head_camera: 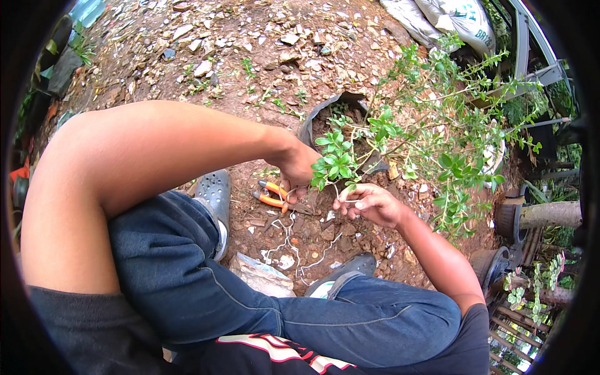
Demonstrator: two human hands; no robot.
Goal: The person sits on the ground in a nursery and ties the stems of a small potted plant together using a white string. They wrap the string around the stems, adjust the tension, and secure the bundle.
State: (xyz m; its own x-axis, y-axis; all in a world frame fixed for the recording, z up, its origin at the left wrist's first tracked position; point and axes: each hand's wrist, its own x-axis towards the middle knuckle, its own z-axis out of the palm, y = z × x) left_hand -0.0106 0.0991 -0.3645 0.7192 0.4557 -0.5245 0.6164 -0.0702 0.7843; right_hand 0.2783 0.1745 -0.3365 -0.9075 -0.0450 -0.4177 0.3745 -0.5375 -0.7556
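Note:
My left hand [300, 166] reaches down beside a leafy shrub [337, 161], its fingers curled and partly hidden; a thin wire loop [291, 191] shows at the fingertips. Just below lie pliers with orange handles [276, 202], jaws towards the right, partly overlapped by those fingers. My right hand [372, 204] pinches a thin pale strand [347, 201] under the lowest leaves; whether it is wire or stem is unclear. The shrub leans right out of a dark, curved pot [311, 124] that holds soil. White crumpled string [295, 243] lies on the ground between my feet.
A pale stone block [262, 274] sits between my dark clogs [213, 197]. Stony brown soil [211, 56] spreads ahead. White sacks [457, 23] lie at the upper right, near a grey metal frame [522, 47]. Potted plants, one in a dark pot [508, 220], stand at the right.

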